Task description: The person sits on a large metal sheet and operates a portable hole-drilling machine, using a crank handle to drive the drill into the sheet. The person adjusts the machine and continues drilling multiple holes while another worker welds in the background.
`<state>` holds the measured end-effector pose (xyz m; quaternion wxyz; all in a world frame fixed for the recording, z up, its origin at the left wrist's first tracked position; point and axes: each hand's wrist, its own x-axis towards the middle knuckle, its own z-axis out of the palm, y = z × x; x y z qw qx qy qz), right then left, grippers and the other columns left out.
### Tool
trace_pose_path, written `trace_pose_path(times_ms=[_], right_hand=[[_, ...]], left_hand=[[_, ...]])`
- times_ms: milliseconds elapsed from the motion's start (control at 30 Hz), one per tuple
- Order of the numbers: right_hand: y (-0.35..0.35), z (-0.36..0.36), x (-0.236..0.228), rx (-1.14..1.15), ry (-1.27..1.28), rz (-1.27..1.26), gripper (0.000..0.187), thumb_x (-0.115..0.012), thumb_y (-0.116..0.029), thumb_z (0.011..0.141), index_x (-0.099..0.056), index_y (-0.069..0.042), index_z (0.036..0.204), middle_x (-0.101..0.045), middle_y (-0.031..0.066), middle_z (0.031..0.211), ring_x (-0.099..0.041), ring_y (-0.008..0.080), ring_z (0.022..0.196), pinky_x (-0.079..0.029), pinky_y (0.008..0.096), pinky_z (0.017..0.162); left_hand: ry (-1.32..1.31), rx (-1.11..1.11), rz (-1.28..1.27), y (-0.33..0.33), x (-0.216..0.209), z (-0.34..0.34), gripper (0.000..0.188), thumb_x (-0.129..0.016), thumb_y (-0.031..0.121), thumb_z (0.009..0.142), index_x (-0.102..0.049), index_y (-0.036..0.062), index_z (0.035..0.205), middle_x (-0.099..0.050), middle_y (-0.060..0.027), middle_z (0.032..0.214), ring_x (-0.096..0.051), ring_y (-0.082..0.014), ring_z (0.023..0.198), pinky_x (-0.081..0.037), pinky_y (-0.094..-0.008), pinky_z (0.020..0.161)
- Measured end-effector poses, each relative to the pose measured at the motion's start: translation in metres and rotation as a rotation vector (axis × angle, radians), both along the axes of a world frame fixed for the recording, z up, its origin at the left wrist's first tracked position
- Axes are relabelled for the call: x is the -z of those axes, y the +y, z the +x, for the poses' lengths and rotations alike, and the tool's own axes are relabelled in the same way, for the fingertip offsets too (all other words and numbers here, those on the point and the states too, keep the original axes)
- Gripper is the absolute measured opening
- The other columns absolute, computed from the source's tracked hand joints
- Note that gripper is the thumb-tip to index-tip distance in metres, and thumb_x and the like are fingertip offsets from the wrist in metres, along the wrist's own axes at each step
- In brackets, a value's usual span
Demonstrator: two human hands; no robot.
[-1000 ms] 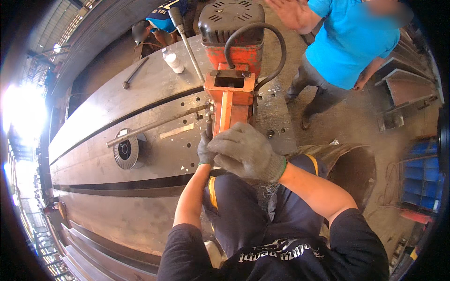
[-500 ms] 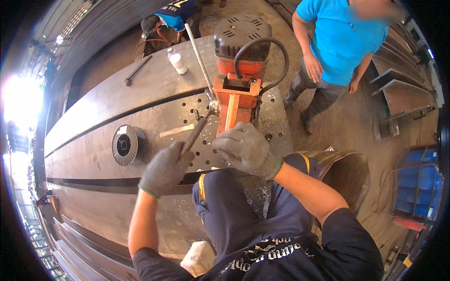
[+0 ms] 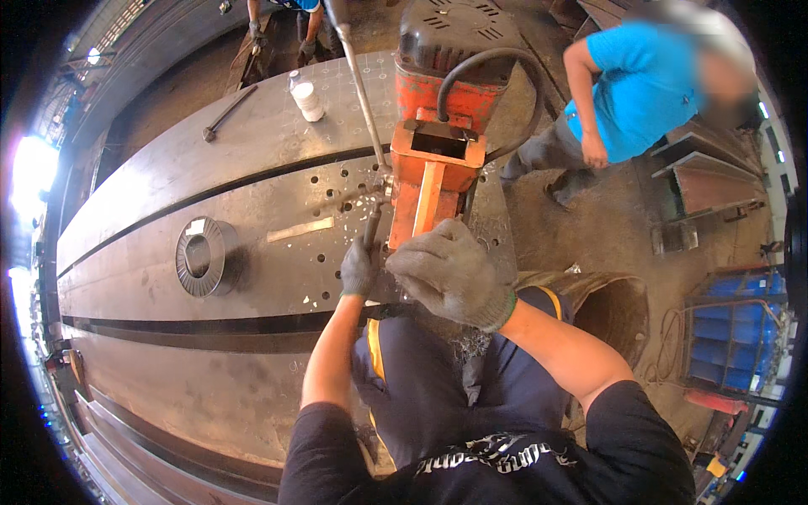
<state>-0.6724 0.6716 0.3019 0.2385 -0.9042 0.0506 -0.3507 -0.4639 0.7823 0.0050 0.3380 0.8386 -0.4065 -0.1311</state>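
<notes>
A magnetic drill with an orange-red body and a black motor housing stands on the steel table in front of me. Spoke-like feed levers sit at its left side, one a long pale bar slanting up and away. My left hand, in a grey glove, is closed round the dark grip of another feed lever. At the near end of the drill body my gloved right hand has its fingers curled against the machine. Whatever lies under those fingers is hidden.
The steel table has holes and long slots. On it are a wire spool, a flat strip, a white bottle and a hammer-like tool. A person in blue stands at right, near a large pipe.
My left hand has moved up and right, with the lever's grip now more upright. My right hand stays by the drill. The person in blue has turned and leaned over.
</notes>
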Motion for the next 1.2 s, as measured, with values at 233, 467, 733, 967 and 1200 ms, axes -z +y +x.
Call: trace_pose_path(times_ms=[233, 467, 733, 967, 1200], right_hand=[[-0.004, -0.007, 0.009, 0.023, 0.077, -0.023, 0.03, -0.079, -0.018, 0.09, -0.071, -0.02, 0.119, -0.072, 0.0019, 0.109, -0.067, 0.0272, 0.096, -0.053, 0.0433, 0.089], [0.001, -0.003, 0.005, 0.01, 0.057, -0.028, 0.035, -0.083, -0.014, 0.088, -0.071, -0.018, 0.121, -0.073, 0.0006, 0.113, -0.067, 0.0244, 0.096, -0.051, 0.0401, 0.09], [-0.003, -0.004, -0.01, -0.01, 0.057, -0.038, 0.034, -0.081, -0.015, 0.087, -0.07, -0.018, 0.119, -0.072, 0.0025, 0.111, -0.066, 0.028, 0.095, -0.053, 0.0433, 0.087], [0.002, -0.009, -0.002, 0.02, 0.086, -0.038, 0.038, -0.082, -0.016, 0.087, -0.067, -0.017, 0.122, -0.071, 0.0044, 0.113, -0.067, 0.0282, 0.097, -0.052, 0.0439, 0.087], [0.018, 0.078, -0.075, -0.006, -0.217, -0.068, 0.06, -0.085, -0.031, 0.088, -0.061, -0.011, 0.139, -0.07, 0.0119, 0.119, -0.068, 0.0314, 0.11, -0.052, 0.0479, 0.093]], left_hand=[[0.087, 0.141, 0.176, -0.023, -0.018, 0.0, 0.043, -0.059, 0.045, 0.106, -0.053, 0.0064, 0.124, -0.072, -0.0326, 0.104, -0.068, -0.0552, 0.098, -0.052, -0.0651, 0.082], [0.068, 0.103, 0.274, 0.123, -0.188, -0.033, 0.038, -0.064, 0.041, 0.106, -0.052, 0.0056, 0.111, -0.071, -0.0301, 0.082, -0.069, -0.0561, 0.079, -0.051, -0.064, 0.067], [-0.215, 0.095, 0.418, 0.093, -0.351, -0.033, 0.036, -0.067, 0.042, 0.101, -0.064, 0.007, 0.098, -0.071, -0.0236, 0.073, -0.072, -0.0484, 0.072, -0.054, -0.0587, 0.065], [0.007, -0.013, 0.295, 0.116, -0.166, -0.047, 0.038, -0.065, 0.041, 0.103, -0.058, 0.0046, 0.11, -0.072, -0.0266, 0.081, -0.072, -0.0494, 0.077, -0.054, -0.0594, 0.066], [0.074, -0.034, 0.159, -0.01, 0.01, 0.039, 0.033, -0.066, 0.033, 0.105, -0.058, 0.0028, 0.114, -0.072, -0.0265, 0.095, -0.069, -0.0465, 0.089, -0.054, -0.0557, 0.075]])
